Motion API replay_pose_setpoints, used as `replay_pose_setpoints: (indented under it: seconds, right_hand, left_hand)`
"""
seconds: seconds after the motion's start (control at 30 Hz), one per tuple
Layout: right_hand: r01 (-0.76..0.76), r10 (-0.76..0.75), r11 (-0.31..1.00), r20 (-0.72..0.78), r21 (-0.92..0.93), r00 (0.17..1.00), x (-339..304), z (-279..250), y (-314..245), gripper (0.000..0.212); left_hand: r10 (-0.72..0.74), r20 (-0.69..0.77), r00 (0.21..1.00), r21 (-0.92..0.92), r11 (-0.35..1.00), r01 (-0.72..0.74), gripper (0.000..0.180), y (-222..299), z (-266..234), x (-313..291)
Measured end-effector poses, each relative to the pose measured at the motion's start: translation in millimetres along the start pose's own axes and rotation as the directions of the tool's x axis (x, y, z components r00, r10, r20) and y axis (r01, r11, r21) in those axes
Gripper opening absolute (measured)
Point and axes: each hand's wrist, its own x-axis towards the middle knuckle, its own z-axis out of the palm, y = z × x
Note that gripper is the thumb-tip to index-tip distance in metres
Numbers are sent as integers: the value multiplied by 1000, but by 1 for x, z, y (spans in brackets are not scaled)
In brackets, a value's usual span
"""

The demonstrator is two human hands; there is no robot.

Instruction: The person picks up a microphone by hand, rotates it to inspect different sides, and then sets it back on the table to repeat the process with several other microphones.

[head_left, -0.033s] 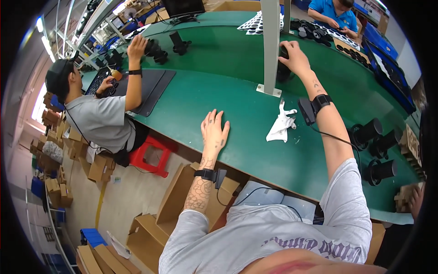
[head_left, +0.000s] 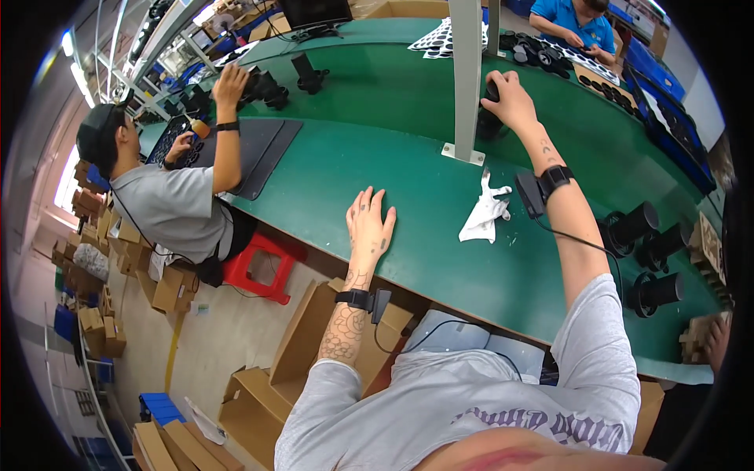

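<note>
My left hand (head_left: 367, 226) lies flat on the green tabletop (head_left: 314, 188) near its front edge, fingers stretched out, holding nothing. Far across the bench, just right of the grey metal post (head_left: 466, 86), my right hand (head_left: 510, 102) is curled round the top of a black cylindrical part (head_left: 492, 124). The post and my fingers hide some of this part, which stands on the bench. Between my two hands, nearer the right forearm, sits a crumpled white cloth or glove (head_left: 485, 213).
Several black cylinders with ringed bases (head_left: 635, 226) stand right of my forearm. At left, a co-worker (head_left: 173, 196) sits on a red stool (head_left: 263, 271) beside a dark mat (head_left: 263, 161). Another person (head_left: 577, 31) works opposite. Cardboard boxes (head_left: 306, 330) stand below the bench edge.
The left co-worker's raised hand has shifted slightly left and down. My right hand has turned very slightly at the black part, and my left hand stays put.
</note>
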Motion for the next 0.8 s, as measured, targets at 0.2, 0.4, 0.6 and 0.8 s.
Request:
replay_pose_setpoints:
  seconds: [0.2, 0.4, 0.6, 0.8]
  right_hand:
    - [-52, 97, 984, -268, 170, 958, -86, -33, 33, 33]
    - [-127, 532, 185, 9, 974, 847, -210, -80, 36, 32]
    - [20, 356, -166, 41, 986, 934, -264, -91, 8, 43]
    - [106, 249, -384, -8, 917, 968, -277, -89, -3, 45]
  left_hand:
    - [29, -50, 998, -34, 999, -31, 42, 4, 2, 5]
    - [-120, -12, 993, -654, 752, 83, 32, 56, -29, -15]
    - [192, 56, 980, -915, 402, -26, 67, 195, -109, -43]
    - [434, -159, 887, -748, 534, -395, 75, 224, -124, -50]
